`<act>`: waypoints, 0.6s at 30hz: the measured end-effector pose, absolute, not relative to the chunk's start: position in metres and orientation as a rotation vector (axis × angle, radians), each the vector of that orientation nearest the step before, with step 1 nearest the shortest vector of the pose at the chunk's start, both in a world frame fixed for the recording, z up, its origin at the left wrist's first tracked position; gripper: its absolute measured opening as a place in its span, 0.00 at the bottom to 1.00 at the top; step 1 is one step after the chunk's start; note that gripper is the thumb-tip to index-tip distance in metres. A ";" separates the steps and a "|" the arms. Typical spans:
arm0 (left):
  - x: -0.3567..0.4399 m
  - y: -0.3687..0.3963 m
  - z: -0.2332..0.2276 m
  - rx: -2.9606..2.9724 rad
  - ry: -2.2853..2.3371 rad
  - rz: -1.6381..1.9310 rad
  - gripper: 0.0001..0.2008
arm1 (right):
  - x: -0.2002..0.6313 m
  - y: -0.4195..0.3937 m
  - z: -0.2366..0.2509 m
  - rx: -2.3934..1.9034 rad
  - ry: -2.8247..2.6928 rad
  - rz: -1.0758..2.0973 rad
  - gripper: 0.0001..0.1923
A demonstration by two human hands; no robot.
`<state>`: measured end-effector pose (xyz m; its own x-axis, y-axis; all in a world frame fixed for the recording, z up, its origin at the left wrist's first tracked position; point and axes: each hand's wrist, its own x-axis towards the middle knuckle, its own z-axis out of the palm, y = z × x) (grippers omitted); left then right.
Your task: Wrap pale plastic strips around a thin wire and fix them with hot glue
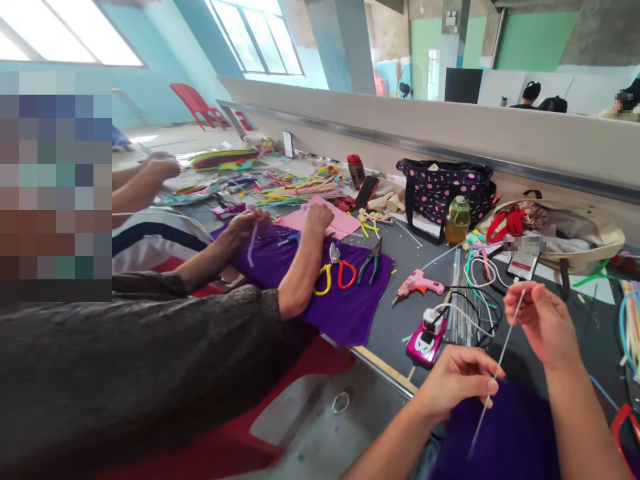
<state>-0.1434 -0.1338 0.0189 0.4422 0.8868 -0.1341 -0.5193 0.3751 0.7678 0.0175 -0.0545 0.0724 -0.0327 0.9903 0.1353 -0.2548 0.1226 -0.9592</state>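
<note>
My left hand [457, 380] and my right hand [543, 320] both pinch a thin clear stick [493, 383] that slants from upper right down to lower left. The right fingers grip its upper end, the left fingers its middle. Purple cloth [505, 433] lies under my hands near the table's front edge. A bundle of similar clear sticks [459, 293] lies on the dark table [400, 320] just beyond my left hand.
A co-worker to my left handles a pale strip over a purple cloth [345, 307] with scissors and pliers [371, 261]. A pink glue gun [417, 285], a pink power strip [426, 340], a bottle [458, 220], a dotted bag [443, 187] and a beige bag [575, 230] stand beyond.
</note>
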 end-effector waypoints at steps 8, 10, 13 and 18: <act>-0.175 -0.148 0.024 0.643 0.634 1.089 0.12 | -0.052 0.031 0.034 -1.213 -1.988 1.046 0.12; -0.182 -0.150 0.022 0.637 0.650 1.097 0.12 | -0.072 0.050 0.027 -1.288 -2.264 0.881 0.11; -0.193 -0.154 0.017 0.637 0.668 1.126 0.13 | -0.096 0.070 0.020 -1.324 -2.404 0.885 0.10; -0.213 -0.159 0.008 0.637 0.690 1.224 0.12 | -0.118 0.082 0.010 -1.340 -2.597 0.981 0.08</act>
